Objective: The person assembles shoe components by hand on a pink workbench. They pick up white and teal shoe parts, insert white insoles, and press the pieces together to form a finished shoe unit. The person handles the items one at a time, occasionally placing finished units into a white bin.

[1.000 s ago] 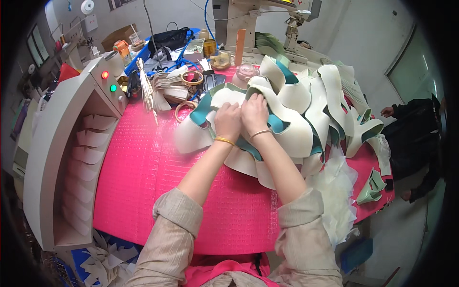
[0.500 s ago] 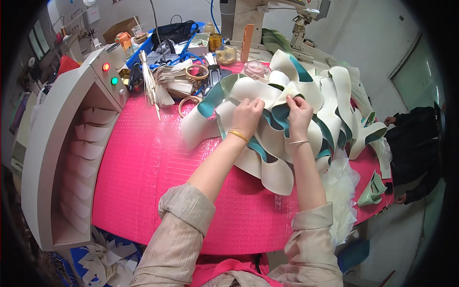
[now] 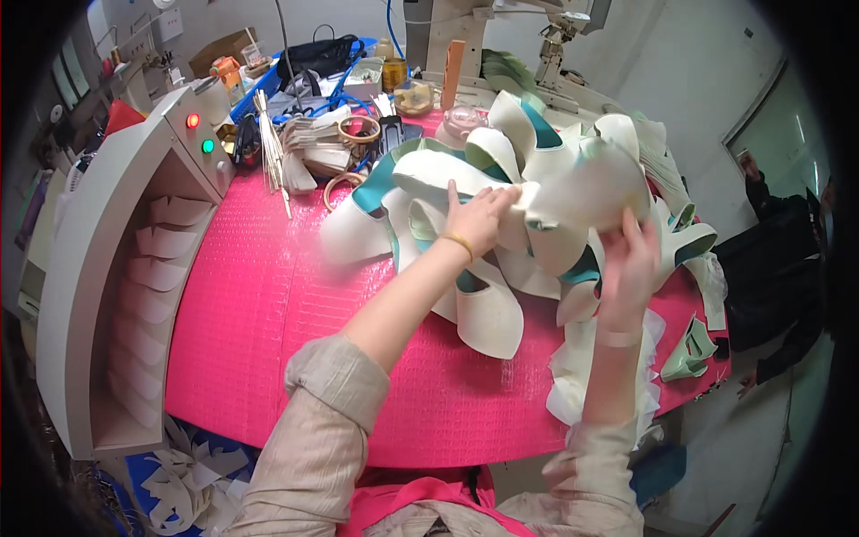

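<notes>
A heap of white shoe uppers (image 3: pixel 488 313) with teal and pale green linings covers the far right of the pink table. My left hand (image 3: pixel 480 219) lies over the middle of the heap, thumb apart and fingers stretched across the white pieces. In my right hand (image 3: pixel 629 259), fingers and thumb pinch the lower edge of a white upper (image 3: pixel 586 188), which is raised and smeared by motion. Part of the right hand is blurred too.
A curved grey machine (image 3: pixel 67 295) with red and green lights stands left, white pieces in its slot. Cut sheets (image 3: pixel 318 143), tape rolls (image 3: pixel 360 130) and tools crowd the back left. A sewing machine (image 3: pixel 555 54) stands behind. Another person (image 3: pixel 774 259) is at right.
My right hand has moved right and toward me, swinging a white upper up with it. My left hand has shifted slightly right, and its fingers have spread. The other person's upper hand has risen.
</notes>
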### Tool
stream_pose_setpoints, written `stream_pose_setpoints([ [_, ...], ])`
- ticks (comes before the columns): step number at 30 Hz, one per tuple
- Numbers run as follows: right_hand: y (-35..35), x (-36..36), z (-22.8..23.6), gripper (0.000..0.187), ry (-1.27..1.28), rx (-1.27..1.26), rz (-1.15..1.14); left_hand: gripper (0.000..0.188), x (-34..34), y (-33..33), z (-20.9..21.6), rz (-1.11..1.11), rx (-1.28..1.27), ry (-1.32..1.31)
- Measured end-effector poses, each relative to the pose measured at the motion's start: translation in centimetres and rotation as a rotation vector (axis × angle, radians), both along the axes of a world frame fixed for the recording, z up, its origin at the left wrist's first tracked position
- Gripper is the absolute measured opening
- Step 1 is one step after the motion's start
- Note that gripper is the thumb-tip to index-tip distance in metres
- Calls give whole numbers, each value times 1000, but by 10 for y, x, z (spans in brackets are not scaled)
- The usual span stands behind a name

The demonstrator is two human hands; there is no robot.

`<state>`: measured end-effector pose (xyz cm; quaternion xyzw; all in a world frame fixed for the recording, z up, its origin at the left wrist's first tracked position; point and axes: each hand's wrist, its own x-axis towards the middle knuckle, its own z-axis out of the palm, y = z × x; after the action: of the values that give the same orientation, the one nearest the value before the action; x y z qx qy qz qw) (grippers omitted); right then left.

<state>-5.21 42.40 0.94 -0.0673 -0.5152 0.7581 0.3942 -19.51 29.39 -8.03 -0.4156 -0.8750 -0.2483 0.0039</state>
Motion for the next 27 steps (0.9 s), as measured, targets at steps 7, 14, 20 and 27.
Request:
stream_pose_setpoints([
  [7, -38, 128, 53, 36, 67, -69, -382, 45, 0, -16, -20, 206, 316, 353],
  [14, -12, 127, -11, 34, 99, -201, 395, 87, 135, -123, 37, -635, 559, -1651],
  [20, -59, 134, -22, 35, 57, -249, 379, 95, 233, -151, 52, -240, 762, -1717],
  [27, -101, 169, -37, 34, -101, -434, 390, 93, 212, -154, 13, -259, 716, -1812],
])
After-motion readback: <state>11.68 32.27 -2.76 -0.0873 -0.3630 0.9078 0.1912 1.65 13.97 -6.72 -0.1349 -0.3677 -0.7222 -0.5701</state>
